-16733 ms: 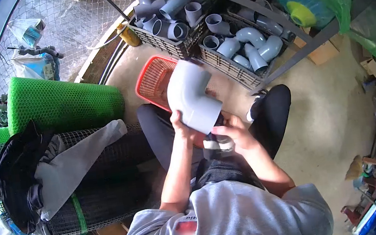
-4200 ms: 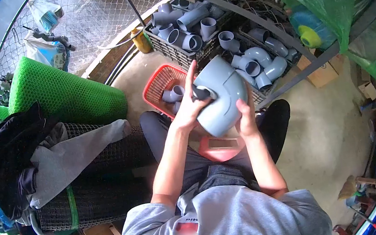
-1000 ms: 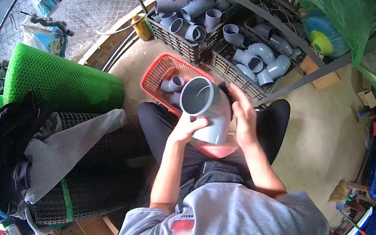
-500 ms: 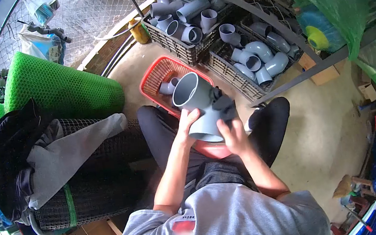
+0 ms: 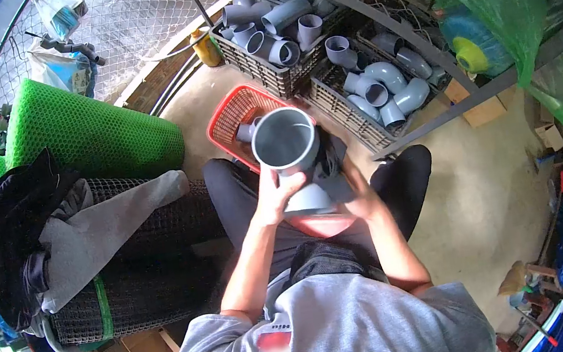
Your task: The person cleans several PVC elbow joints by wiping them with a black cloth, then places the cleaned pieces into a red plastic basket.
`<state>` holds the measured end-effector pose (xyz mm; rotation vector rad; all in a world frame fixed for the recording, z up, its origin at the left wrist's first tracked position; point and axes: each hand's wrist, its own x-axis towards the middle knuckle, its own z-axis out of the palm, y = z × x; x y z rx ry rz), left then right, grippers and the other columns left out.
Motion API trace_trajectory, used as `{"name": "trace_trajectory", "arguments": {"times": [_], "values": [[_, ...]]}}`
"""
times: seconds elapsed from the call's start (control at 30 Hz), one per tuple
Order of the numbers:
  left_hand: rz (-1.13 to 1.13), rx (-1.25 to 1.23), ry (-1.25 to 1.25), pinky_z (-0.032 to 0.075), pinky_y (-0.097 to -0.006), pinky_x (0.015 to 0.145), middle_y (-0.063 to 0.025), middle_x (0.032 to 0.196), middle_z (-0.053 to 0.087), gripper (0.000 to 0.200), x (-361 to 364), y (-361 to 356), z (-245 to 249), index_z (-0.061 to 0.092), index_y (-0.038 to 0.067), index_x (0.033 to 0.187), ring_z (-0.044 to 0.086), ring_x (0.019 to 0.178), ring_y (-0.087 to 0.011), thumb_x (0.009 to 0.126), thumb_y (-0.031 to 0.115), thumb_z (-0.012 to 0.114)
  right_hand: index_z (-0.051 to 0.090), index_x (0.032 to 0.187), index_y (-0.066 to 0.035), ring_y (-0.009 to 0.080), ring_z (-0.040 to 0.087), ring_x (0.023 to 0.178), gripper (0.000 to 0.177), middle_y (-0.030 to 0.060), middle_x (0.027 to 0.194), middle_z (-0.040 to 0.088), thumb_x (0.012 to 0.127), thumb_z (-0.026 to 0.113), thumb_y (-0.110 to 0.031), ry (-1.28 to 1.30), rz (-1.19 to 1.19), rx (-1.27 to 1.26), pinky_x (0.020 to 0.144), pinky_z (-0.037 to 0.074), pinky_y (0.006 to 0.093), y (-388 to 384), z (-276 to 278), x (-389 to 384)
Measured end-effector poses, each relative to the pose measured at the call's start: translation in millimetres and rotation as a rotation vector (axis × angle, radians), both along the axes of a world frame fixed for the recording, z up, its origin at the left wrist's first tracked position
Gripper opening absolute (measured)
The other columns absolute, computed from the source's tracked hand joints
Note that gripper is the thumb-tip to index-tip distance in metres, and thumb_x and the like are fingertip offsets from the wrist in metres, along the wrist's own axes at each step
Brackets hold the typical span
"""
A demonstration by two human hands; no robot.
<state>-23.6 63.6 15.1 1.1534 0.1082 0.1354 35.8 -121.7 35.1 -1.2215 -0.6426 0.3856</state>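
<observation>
The basket (image 5: 222, 121), red, is the landmark. Just to its near right, the left hand (image 5: 274, 195) grips a big grey elbow (image 5: 307, 192), one round mouth tilted up at the camera and overlapping the basket's rim in view. The right hand (image 5: 361, 192), blurred, is at the elbow's right side, by a black cloth (image 5: 328, 156); its finger contact is unclear. A small fitting (image 5: 244, 132) lies inside the basket. Beyond the basket stands one crate (image 5: 257, 66) of grey fittings, and to its right another crate (image 5: 354, 121). Left of the basket lies a green roll (image 5: 88, 131); a yellow bottle (image 5: 207, 49) stands behind it, towards the fence (image 5: 124, 25)
</observation>
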Motion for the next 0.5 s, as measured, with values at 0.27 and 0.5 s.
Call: {"name": "trace_trajectory", "arguments": {"times": [0.27,0.5], "values": [[0.101,0.328,-0.162,0.031,-0.0413,0.121,-0.0179,0.153,0.042,0.09,4.8,-28.1,-5.2,0.019,0.0,0.159,0.041,0.143,-0.0282,0.087,0.01,0.073,0.017,0.159,0.008,0.036,0.024,0.154,0.062,0.0272,0.164,0.025,0.108,0.042,-0.019,-0.358,-0.241,-0.34,0.125,0.019,0.0441,5.4,2.4,9.0],[0.109,0.184,-0.099,0.04,-0.0406,0.113,-0.012,0.139,0.056,0.086,6.7,2.0,13.2,0.043,0.0,0.147,0.054,0.129,-0.0241,0.077,0.025,0.086,0.022,0.162,-0.002,0.0196,0.026,0.153,0.061,0.0123,0.167,0.026,0.112,0.04,-0.03,0.491,0.051,0.088,0.125,0.023,0.0373,0.0,-40.4,-15.2]]}}
